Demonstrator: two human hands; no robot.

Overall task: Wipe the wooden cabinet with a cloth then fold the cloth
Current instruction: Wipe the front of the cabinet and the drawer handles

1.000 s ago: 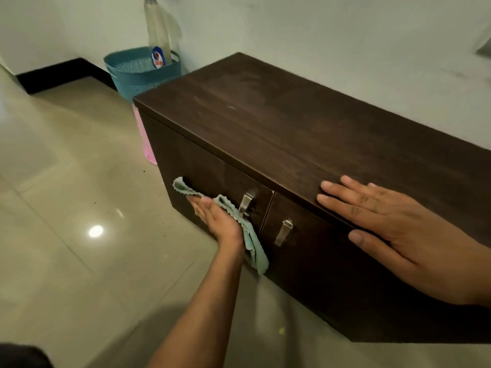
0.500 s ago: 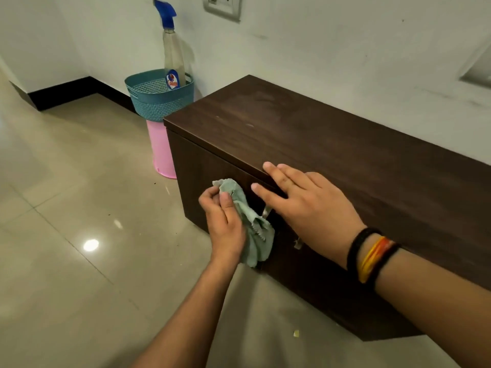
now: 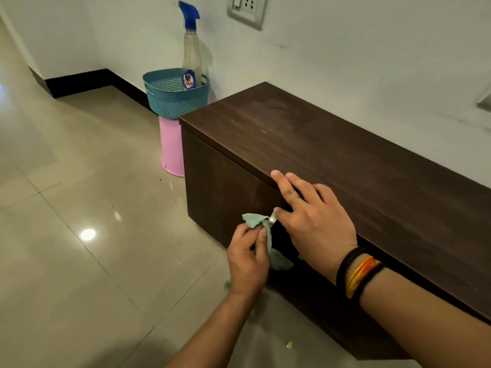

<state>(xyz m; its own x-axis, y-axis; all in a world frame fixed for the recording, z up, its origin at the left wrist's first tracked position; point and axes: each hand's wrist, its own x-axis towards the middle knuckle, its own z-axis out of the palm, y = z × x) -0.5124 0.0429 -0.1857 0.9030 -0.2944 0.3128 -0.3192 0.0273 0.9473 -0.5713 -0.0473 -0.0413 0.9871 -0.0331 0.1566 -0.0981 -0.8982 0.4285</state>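
Glossy beige floor tiles (image 3: 79,197) are being lit from overhead, and a dark wooden cabinet (image 3: 332,160) is being viewed against a pale wall (image 3: 345,49). At the cabinet's far left end a teal perforated basket (image 3: 170,99) is being carried on an upturned pink bucket (image 3: 171,147), and a spray bottle (image 3: 191,57) is being kept upright in the basket. A switch-and-socket plate (image 3: 247,10) is being seen on the wall above that end.

Pale green cloth (image 3: 265,235) is being held against the cabinet's front face, just below the top edge, at a metal handle (image 3: 272,220). It is being judged as light, thin and limp: it is bunching at the top and hanging loose below the fingers. No slip risk or fragility is being expected; any edge or corner is being taken as a fair hold, with two corners suggested for the fold.

Left hand (image 3: 248,264) is being kept closed in a pinch, fingers and thumb gathered on the upper bunch of cloth. Right hand (image 3: 310,221) is being rested on the cabinet's front top edge, fingers spread and loosely curled, index tip over the edge. Its thumb is being held at or against the handle beside the cloth; whether cloth is being gripped there cannot be told. Black and orange-yellow wrist bands (image 3: 358,274) are being worn on the right wrist.
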